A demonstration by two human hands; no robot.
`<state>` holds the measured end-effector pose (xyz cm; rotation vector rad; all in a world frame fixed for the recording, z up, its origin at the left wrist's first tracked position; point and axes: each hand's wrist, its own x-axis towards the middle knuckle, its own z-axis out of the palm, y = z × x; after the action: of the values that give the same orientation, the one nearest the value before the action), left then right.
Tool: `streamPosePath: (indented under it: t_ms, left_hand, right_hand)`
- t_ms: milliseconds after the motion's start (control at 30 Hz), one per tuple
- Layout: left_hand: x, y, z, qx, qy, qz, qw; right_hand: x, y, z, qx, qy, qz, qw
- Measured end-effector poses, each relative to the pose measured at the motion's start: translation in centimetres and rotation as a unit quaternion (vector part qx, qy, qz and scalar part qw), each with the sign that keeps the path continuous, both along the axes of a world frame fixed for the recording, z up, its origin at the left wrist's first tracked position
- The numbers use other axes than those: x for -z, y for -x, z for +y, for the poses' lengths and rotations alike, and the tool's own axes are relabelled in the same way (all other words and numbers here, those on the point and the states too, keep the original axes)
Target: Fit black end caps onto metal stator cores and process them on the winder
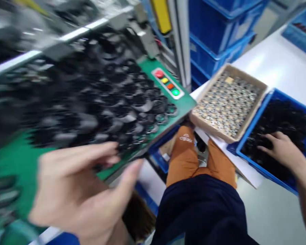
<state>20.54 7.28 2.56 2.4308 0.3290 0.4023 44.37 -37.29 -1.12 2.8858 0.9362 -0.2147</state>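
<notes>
Head view: left hand (71, 190) hangs, grip apart, at eight o'clock; right hand (284, 146), grip unclear, touches small black parts (277, 115) at three.

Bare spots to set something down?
White tabletop: beyond the cardboard box and blue bin, short of the far blue tray. Green work surface: patch bordered by the left hand and black parts. Crowded: where those parts lie, box, bin.

Orange trousers (181, 160): white lettering (186, 139), reads "Hello", printed on one leg near knee, inverted in view; small curved mark (186, 135) adjoining.
</notes>
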Motion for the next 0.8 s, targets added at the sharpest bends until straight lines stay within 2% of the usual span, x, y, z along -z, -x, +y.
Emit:
streamPosePath:
  t_ms: [67,167,300,400,500,600,700,800]
  left_hand:
    - [0.9,-4.6,-3.2,0.08,0.013,0.013,0.997]
    - [1.5,-9.9,-7.4,0.168,0.006,0.039,0.985]
    - [2.1,-15.1,-11.6,0.254,-0.061,0.139,0.955]
    - [3.0,-18.2,-13.7,0.286,-0.116,0.201,0.93]
    - [4.0,-19.7,-14.6,0.294,-0.143,0.211,0.921]
    - [4.8,-19.7,-14.8,0.301,-0.167,0.21,0.915]
    - [5.1,-18.8,-14.5,0.306,-0.181,0.205,0.912]
    - [4.6,-17.7,-13.2,0.313,-0.165,0.169,0.92]
  right_hand:
    - [0.7,0.3,-1.6,0.007,0.064,0.005,0.998]
    - [1.0,1.0,-2.3,0.007,0.111,-0.003,0.994]
    - [0.6,1.5,-2.3,-0.008,0.122,-0.002,0.992]
    - [0.5,1.5,-2.7,-0.022,0.112,0.006,0.993]
    - [0.7,1.5,-3.3,-0.04,0.096,0.014,0.995]
    - [1.2,1.3,-3.7,-0.069,0.043,-0.003,0.997]
    - [1.4,1.0,-3.7,-0.074,-0.054,0.003,0.996]
    - [1.2,1.0,-3.2,-0.025,-0.174,0.004,0.984]
